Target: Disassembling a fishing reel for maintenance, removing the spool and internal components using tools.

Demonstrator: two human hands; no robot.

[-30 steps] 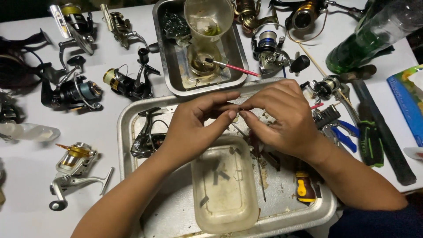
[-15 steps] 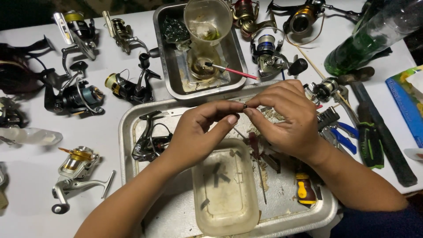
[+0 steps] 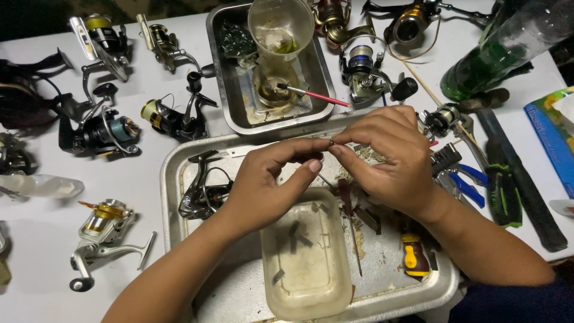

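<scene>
White worktop (image 3: 173, 185) strewn with fishing reels: both hands have risen slightly over the dented metal tray (image 3: 170, 179), left hand (image 3: 263, 191) and right hand (image 3: 388, 158) fingers pinched shut on one tiny brass-coloured part (image 3: 330, 142) between them.

Taking the large metal tray (image 3: 179, 179) as landmark: its near left floor is bare steel, open to a hand. In its middle a clear plastic tub (image 3: 308, 254) blocks the way; a dark reel body (image 3: 203, 194) fills its far left corner, and a yellow-handled tool (image 3: 414, 256) lies at its right. Both hands (image 3: 269, 185) (image 3: 391, 158) meet above its far edge. Left of the tray, white tabletop (image 3: 143, 179) lies open between a gold reel (image 3: 101, 230) and a black reel (image 3: 98, 131). Behind it, a smaller steel pan (image 3: 224, 90) closes the gap.
</scene>
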